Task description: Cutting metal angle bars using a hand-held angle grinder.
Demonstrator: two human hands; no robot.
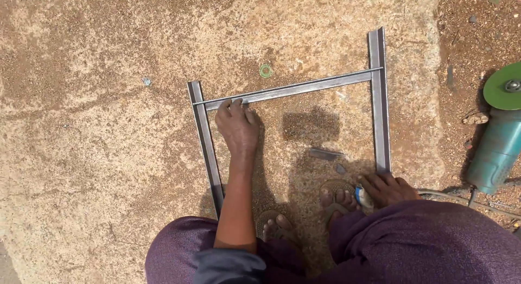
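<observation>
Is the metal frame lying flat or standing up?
Lying flat. The metal frame rests on the ground, with the left hand pressing its crossbar.

Green angle grinder (496, 137) at right, small green ring (265, 71), metal scrap (324, 153) on sandy ground (97, 143)

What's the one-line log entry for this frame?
left hand: fingers on crossbar | right hand: by right bar, grips small item | grinder: idle

Inside the metal frame (304, 88) the ground (108, 154) lies open apart from a small metal scrap (324, 153); at far right the angle grinder (496, 137) blocks passage.
</observation>
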